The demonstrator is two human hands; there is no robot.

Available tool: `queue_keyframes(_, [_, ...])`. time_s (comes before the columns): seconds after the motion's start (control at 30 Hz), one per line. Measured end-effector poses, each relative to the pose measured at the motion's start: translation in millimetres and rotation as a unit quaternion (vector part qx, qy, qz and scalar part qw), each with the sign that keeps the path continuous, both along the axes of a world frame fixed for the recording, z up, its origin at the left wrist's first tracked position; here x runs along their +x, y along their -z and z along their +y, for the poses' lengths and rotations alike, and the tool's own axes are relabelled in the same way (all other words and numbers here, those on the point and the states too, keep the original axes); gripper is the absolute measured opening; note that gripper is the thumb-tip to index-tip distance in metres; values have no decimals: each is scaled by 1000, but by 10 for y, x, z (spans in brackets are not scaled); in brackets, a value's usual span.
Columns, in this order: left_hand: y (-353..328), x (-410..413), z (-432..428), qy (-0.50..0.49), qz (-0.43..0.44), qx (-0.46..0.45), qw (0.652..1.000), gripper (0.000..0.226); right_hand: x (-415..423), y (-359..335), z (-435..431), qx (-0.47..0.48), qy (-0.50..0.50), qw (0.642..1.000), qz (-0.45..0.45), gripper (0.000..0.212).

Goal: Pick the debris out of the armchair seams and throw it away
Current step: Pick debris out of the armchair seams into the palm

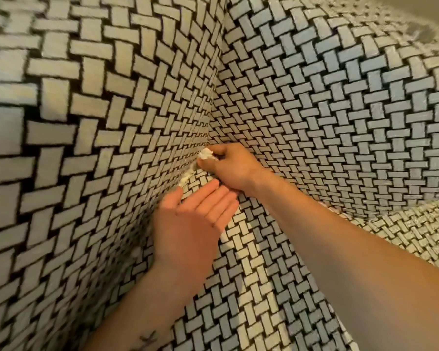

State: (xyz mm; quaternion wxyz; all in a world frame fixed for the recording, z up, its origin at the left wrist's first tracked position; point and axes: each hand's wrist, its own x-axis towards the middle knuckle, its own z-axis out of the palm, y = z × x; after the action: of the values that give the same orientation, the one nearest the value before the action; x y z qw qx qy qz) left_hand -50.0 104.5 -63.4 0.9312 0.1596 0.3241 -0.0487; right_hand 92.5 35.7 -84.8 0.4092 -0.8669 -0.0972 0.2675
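**A:** What is nearest the camera?

**B:** Two bare forearms reach in from the bottom edge, into an armchair [340, 102] covered in black-and-cream basket-weave fabric. The left forearm has a small dark mark [147, 336] low down.

**A:** How is the left hand held?

**B:** The left hand [195, 216] is spread flat, palm up, with its fingers straight and close together. It holds nothing. It lies over the seat [251, 274], and its fingertips point toward the right wrist. I cannot tell whether it touches the fabric.

**A:** Where is the debris?

**B:** Just beyond the left thumb, pale scraps [186, 178] are wedged in the seat seam [191, 172], where the seat meets the chair's inner side. They look like crumpled paper.

**A:** And the right hand?

**B:** The right hand [228, 168] is just past the left fingertips, knuckles up and fingers curled in. Its thumb and fingertips pinch a white scrap [205, 154] against the same seam, deep in the corner of the chair.

**A:** What lies beyond the hands?

**B:** An upright seam [217, 72] climbs from that corner, directly above the right hand. The chair's padded walls spread away from it on both sides.
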Motion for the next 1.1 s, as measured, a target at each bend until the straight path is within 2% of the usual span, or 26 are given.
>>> queue_keyframes(0.1, [-34, 2, 14, 0, -14, -30, 999, 65, 30, 32, 18, -19, -18, 1000, 3, 44])
queue_keyframes(0.17, [-44, 7, 13, 13, -16, -15, 1000, 66, 50, 27, 35, -47, -33, 998, 4, 51])
queue_keyframes(0.27, [-24, 3, 13, 23, -15, 20, 999, 62, 84, 17, 20, -31, -31, 999, 0, 26])
queue_keyframes(0.33, [-17, -10, 13, 24, -15, 22, 999, 60, 71, 13, -27, 9, -23, 1000, -4, 18])
queue_keyframes(0.43, [-11, -14, 14, 19, -15, 12, 1000, 60, 46, 24, -99, 58, -9, 998, -5, 19])
queue_keyframes(0.73, [1, -15, 54, 11, -27, -6, 1000, 59, -8, -31, -235, 113, 10, 993, 24, 20])
queue_keyframes(0.9, [-14, -30, 55, 7, -27, -23, 999, 57, -185, -126, -308, 163, 56, 985, -22, 19])
queue_keyframes(1.0, [-40, -26, 47, 6, -17, -9, 1000, 57, -411, -232, -419, 173, 24, 984, -33, 18])
queue_keyframes(1.1, [-71, -21, 22, -5, -10, -4, 1000, 45, -600, -306, -502, 110, -52, 992, -39, 32])
